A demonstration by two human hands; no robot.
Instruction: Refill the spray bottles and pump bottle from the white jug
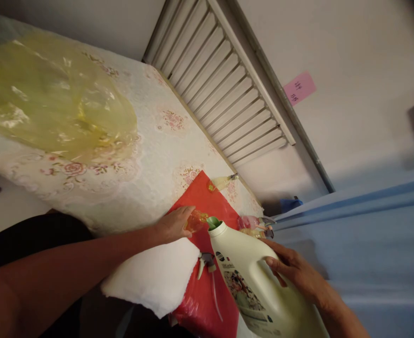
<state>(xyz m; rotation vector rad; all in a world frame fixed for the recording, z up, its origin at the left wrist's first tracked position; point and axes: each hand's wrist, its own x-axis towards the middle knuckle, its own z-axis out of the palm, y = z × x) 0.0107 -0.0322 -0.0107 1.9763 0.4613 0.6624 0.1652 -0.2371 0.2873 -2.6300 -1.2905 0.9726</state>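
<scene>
My left hand (175,224) is closed around a small clear bottle (195,221) with an orange tint, over a red sheet (201,199). With my right hand (294,270) I grip the handle of a large pale green jug (259,286), tilted so its open green spout (214,223) meets the small bottle's neck. I cannot make out whether liquid is flowing. On the red sheet below lies a grey-and-white trigger spray head (207,260) with its thin tube. A white cloth (153,277) hangs under my left forearm.
A yellow plastic bag (58,103) lies on the flowered tablecloth (153,155). Several spray bottles, including a yellowish one (222,182) and a pink one (248,222), stand beyond the jug. A white radiator (224,80) and a blue curtain (362,234) border the table.
</scene>
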